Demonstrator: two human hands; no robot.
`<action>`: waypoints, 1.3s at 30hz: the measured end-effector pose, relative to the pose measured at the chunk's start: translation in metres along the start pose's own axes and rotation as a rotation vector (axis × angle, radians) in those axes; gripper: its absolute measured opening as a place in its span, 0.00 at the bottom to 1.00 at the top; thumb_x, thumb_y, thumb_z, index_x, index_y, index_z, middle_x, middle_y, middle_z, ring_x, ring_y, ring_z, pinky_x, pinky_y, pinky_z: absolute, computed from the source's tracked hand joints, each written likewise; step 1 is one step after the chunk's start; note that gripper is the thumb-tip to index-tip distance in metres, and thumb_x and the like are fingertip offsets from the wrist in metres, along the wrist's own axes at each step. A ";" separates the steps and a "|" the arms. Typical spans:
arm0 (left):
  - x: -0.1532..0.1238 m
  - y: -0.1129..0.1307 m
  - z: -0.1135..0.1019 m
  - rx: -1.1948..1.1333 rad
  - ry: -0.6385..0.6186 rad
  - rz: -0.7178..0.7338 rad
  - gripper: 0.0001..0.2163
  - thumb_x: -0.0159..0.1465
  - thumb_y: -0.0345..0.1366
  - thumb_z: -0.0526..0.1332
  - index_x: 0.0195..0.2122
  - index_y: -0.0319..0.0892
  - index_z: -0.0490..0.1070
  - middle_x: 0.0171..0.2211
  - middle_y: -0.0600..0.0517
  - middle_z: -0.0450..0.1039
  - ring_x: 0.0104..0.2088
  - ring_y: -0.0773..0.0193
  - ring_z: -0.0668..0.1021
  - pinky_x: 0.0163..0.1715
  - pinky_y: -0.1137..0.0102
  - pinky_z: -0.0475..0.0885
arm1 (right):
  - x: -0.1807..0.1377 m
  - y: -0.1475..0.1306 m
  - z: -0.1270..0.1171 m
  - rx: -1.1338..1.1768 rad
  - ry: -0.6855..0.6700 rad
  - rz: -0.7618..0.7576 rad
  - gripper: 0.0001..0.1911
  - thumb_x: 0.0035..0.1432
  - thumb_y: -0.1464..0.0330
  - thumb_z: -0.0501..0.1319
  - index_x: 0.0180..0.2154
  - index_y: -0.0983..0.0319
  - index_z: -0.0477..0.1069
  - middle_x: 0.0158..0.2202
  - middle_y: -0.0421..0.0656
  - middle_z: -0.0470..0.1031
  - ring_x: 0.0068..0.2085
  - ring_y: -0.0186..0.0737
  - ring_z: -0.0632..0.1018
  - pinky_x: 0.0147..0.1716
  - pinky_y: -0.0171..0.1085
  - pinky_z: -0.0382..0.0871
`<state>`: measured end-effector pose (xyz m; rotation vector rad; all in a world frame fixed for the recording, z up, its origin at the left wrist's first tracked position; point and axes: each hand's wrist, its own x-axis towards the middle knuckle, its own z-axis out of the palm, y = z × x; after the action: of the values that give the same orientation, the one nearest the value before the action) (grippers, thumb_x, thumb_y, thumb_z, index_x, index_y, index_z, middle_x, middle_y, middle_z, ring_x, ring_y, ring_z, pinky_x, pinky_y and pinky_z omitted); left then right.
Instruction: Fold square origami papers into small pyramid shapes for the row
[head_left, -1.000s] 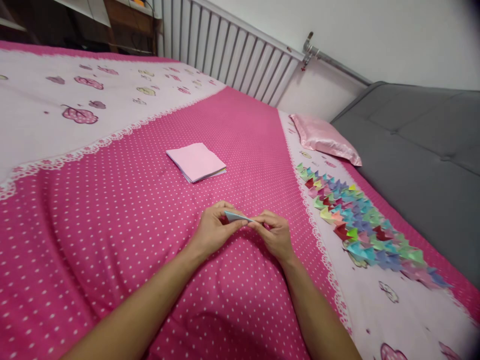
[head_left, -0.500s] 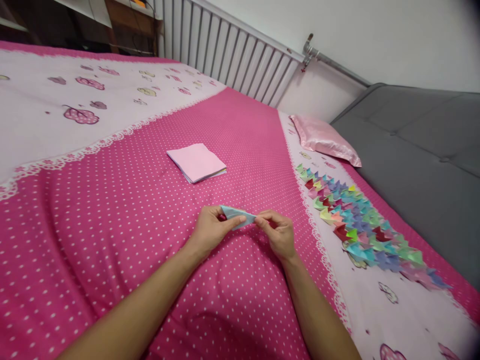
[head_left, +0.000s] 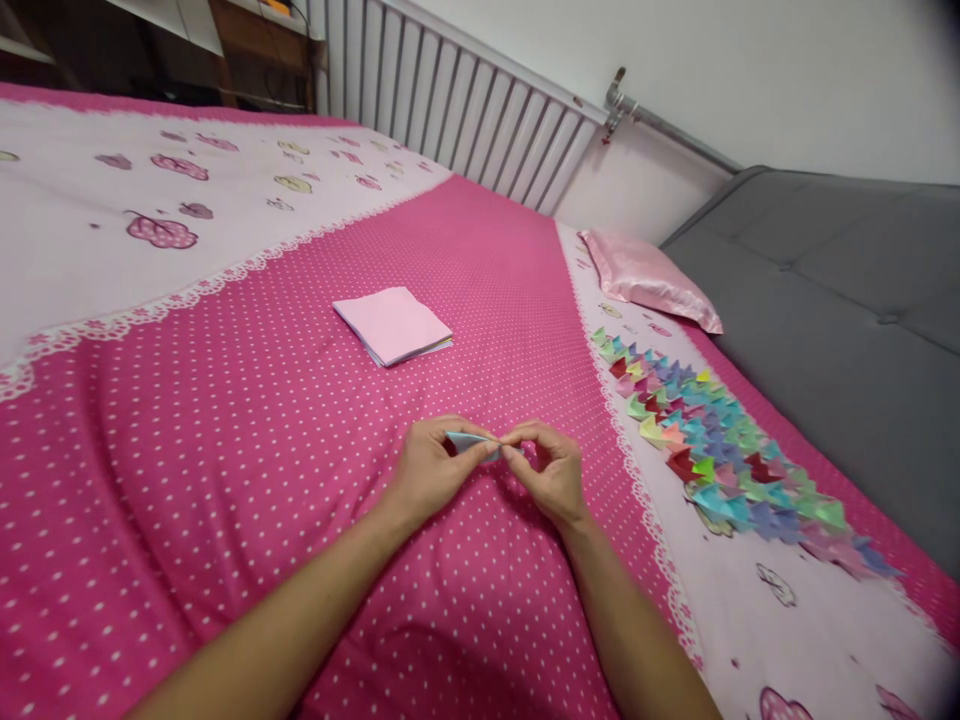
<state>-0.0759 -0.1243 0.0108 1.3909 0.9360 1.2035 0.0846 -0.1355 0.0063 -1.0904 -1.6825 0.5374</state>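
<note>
A light blue piece of folded origami paper (head_left: 466,441) is held between my two hands, just above the pink dotted bedspread (head_left: 300,400). My left hand (head_left: 433,465) pinches it with thumb and fingers, covering much of its left part. At its right end, the thumb and index finger of my right hand (head_left: 551,470) are closed on the paper, the fingertips of both hands almost touching. Only a thin, slanted strip of the paper shows. Beyond my hands lies a stack of square paper (head_left: 394,325) with a pink sheet on top.
To the right, rows of many-coloured folded paper pieces (head_left: 720,450) stand on the bed's white strip. Behind them are a pink satin pillow (head_left: 649,278) and a grey padded headboard (head_left: 840,300). A white radiator (head_left: 465,100) runs along the far wall.
The blue paper has tilted, so its face shows less and looks thinner. My right fingers have moved left along it, closer to my left fingertips.
</note>
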 end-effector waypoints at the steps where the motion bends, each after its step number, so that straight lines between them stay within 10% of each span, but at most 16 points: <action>1: -0.001 -0.001 0.001 0.026 0.004 0.024 0.05 0.52 0.36 0.63 0.26 0.40 0.76 0.26 0.50 0.76 0.28 0.65 0.75 0.30 0.71 0.69 | 0.000 0.000 0.001 -0.014 0.008 -0.006 0.04 0.48 0.74 0.60 0.27 0.60 0.71 0.26 0.40 0.73 0.29 0.36 0.73 0.30 0.36 0.67; 27: 0.007 0.003 -0.009 -0.047 0.161 -0.047 0.07 0.49 0.37 0.66 0.27 0.41 0.77 0.26 0.51 0.76 0.27 0.65 0.74 0.29 0.70 0.70 | 0.006 0.016 -0.014 0.033 0.180 0.043 0.01 0.46 0.72 0.58 0.25 0.61 0.67 0.23 0.38 0.68 0.27 0.34 0.70 0.27 0.34 0.65; 34: 0.004 0.005 -0.002 -0.126 -0.024 -0.174 0.07 0.49 0.35 0.66 0.29 0.39 0.77 0.26 0.51 0.77 0.25 0.67 0.74 0.28 0.72 0.69 | 0.001 0.013 -0.001 0.311 -0.017 0.202 0.13 0.44 0.67 0.67 0.35 0.59 0.70 0.29 0.40 0.73 0.28 0.34 0.73 0.27 0.33 0.70; 39: 0.005 0.000 0.001 -0.218 -0.068 -0.225 0.10 0.46 0.31 0.67 0.31 0.38 0.75 0.31 0.50 0.77 0.29 0.67 0.76 0.34 0.71 0.69 | 0.000 0.011 0.002 0.311 0.094 0.216 0.09 0.45 0.68 0.67 0.31 0.60 0.70 0.27 0.38 0.72 0.26 0.32 0.74 0.26 0.32 0.70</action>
<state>-0.0742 -0.1201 0.0122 1.1153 0.8607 1.0481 0.0876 -0.1295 -0.0027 -1.0551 -1.3530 0.8421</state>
